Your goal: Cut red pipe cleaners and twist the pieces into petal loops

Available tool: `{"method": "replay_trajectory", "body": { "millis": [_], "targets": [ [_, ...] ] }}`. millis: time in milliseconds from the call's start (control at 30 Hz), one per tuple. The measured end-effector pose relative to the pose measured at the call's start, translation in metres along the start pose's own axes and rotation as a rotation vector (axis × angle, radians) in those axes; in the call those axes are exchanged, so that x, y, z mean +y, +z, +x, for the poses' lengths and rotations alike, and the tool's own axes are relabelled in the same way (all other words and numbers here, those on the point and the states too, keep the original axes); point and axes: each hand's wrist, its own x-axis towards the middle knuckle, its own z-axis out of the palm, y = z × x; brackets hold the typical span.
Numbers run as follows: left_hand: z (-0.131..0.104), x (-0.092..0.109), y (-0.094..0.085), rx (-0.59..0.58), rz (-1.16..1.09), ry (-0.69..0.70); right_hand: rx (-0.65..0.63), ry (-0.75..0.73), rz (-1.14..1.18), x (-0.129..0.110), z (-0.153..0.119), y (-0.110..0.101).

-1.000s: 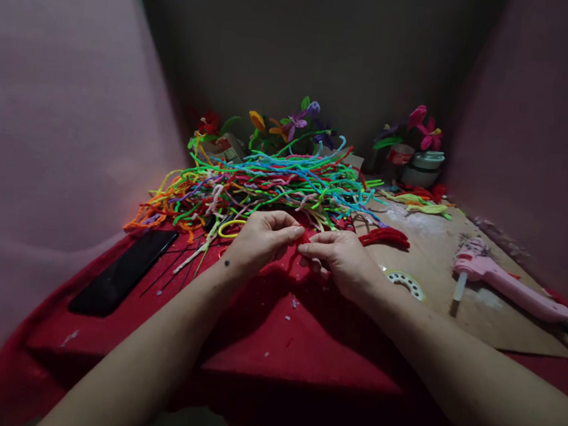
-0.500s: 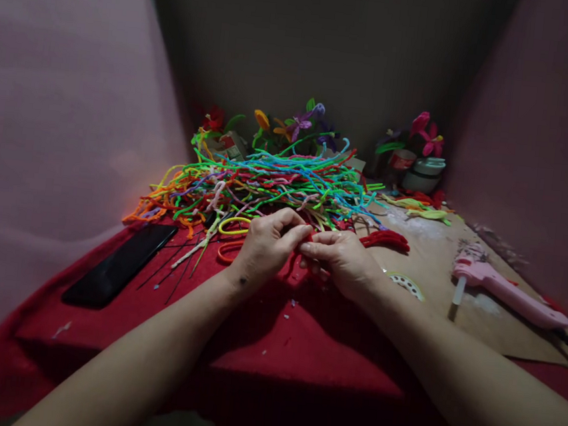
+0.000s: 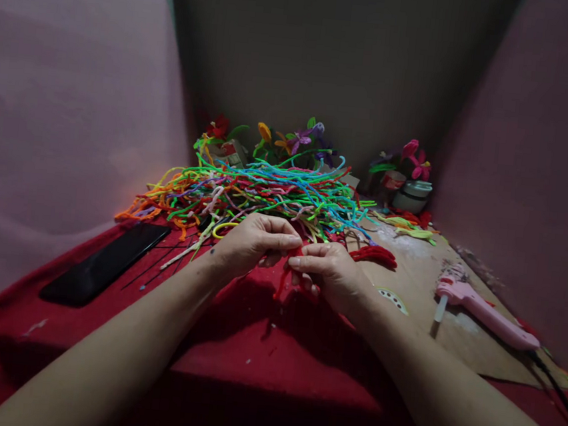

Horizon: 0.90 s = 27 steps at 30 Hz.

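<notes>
My left hand (image 3: 261, 241) and my right hand (image 3: 326, 270) meet over the red cloth, fingertips almost touching. Both are closed in a pinch on a red pipe cleaner (image 3: 282, 283), whose loose end hangs below the fingers. Most of it is hidden by my fingers. Just behind my hands lies a big heap of pipe cleaners (image 3: 266, 188) in many colours. Yellow scissor handles (image 3: 223, 229) show partly beside my left hand. Some red fuzzy pieces (image 3: 374, 254) lie beyond my right hand.
A black phone (image 3: 106, 263) lies at the left. On the brown board (image 3: 471, 355) at the right rests a pink glue gun (image 3: 488, 310) with a cord, near a white piece with holes (image 3: 393, 300). Fuzzy flowers (image 3: 298, 139) and a lidded jar (image 3: 413, 196) stand at the back.
The view has shifted slightly. My hands have moved a little lower and turned, and the red pipe cleaner's loose end now shows more clearly beneath my fingers.
</notes>
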Motion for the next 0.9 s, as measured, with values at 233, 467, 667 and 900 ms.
{"method": "replay_trajectory", "body": {
  "millis": [233,467,667,900],
  "targets": [
    [-0.0034,0.0052,0.0038,0.011,0.002,0.074,-0.044,0.02,0.102,-0.0022,-0.0001,-0.0031],
    [-0.0062,0.0085,0.0004,-0.061,0.07,0.033,-0.086,0.014,0.081,-0.0004,-0.0001,-0.0022],
    [-0.004,0.0057,0.001,-0.034,0.148,0.028,-0.08,0.001,-0.032,0.0026,0.0,-0.0023],
    [-0.0031,0.004,-0.0036,-0.135,-0.154,-0.11,-0.056,-0.048,-0.057,-0.0024,0.0001,-0.0037]
  ]
}}
